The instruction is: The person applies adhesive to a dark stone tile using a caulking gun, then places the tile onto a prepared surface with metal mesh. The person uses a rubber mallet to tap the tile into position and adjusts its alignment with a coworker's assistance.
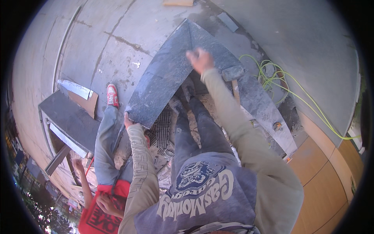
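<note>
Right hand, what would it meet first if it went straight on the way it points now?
Probably the dark grey slab, which spreads out ahead of the blurred right hand; whether they touch, or the hand would pass above it, this view can't settle.

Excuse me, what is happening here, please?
The person's left grip holds the near left corner of a dark grey, stone-like slab. The right grip, blurred, is over the slab; contact is unclear. A grey-headed, wooden-handled mallet and a coiled, bright green cord lie to the right; a co-worker in a red shirt is at the left.
</note>
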A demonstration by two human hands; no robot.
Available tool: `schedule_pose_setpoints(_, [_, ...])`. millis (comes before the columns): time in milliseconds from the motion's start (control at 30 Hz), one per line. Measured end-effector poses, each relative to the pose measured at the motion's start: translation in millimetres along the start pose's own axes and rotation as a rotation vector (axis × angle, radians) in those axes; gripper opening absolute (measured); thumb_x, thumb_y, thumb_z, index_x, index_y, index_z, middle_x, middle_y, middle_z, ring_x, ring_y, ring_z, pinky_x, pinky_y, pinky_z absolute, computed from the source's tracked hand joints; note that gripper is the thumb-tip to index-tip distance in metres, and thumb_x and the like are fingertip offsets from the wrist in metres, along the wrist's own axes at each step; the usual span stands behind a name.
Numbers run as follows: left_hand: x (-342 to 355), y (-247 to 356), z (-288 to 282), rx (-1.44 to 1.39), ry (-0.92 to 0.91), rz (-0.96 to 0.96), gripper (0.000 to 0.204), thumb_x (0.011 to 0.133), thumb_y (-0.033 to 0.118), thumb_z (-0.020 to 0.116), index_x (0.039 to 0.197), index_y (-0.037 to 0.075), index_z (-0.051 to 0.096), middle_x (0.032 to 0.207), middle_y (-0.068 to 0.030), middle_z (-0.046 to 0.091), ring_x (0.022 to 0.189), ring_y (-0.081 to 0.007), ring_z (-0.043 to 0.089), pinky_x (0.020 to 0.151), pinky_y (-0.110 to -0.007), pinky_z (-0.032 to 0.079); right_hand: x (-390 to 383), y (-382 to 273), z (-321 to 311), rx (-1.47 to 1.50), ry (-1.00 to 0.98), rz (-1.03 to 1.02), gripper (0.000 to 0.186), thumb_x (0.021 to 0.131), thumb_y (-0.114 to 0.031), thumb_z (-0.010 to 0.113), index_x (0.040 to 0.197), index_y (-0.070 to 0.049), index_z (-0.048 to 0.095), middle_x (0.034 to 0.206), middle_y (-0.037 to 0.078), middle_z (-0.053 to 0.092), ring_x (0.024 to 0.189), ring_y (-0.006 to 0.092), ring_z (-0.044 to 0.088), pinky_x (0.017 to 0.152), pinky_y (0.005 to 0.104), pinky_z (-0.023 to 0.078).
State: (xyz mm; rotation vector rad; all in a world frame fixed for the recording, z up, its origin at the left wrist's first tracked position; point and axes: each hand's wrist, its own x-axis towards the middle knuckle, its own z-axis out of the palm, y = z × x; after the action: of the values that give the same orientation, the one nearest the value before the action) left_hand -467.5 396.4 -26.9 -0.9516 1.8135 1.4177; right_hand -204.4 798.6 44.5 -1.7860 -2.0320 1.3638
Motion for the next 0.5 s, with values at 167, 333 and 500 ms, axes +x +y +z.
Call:
schedule_pose_setpoints(167, [6, 13, 1, 0.106, -0.041, -0.136, 0.069, 0.089, 0.059, 0.069, 0.139, 0.012, 0.059, 0.137, -0.0118, 0.064, 0.119, -0.0328, 0.062, 0.102, -0.055, 0.050, 118, -29, -20, -0.166, 0.223, 0.062, 0.066, 0.087, -0.052, 0.076, 0.133, -0.007, 0.061, 0.136, 0.021, 0.065, 0.129, 0.0373, 0.060, 0.107, 0.0467, 0.048])
schedule_pose_setpoints(333, [29, 15, -7, 0.183, -0.071, -0.166, 0.079, 0.087, 0.065, 0.067, 0.145, 0.014, 0.053, 0.145, -0.0116, 0.059, 0.124, -0.0334, 0.059, 0.102, -0.056, 0.049, 150, -36, -24, -0.301, 0.002, 0.193, 0.074, 0.084, -0.058, 0.077, 0.143, -0.018, 0.055, 0.142, 0.011, 0.063, 0.135, 0.0312, 0.057, 0.109, 0.0496, 0.046])
schedule_pose_setpoints(500, [25, 11, -7, 0.162, -0.058, -0.168, 0.086, 0.084, 0.067, 0.071, 0.147, 0.011, 0.052, 0.144, -0.0135, 0.058, 0.126, -0.0350, 0.058, 0.104, -0.055, 0.048, 150, -40, -26, -0.324, -0.027, 0.193, 0.089, 0.086, -0.055, 0.076, 0.154, -0.009, 0.042, 0.150, 0.014, 0.056, 0.139, 0.0321, 0.053, 0.115, 0.0434, 0.043])
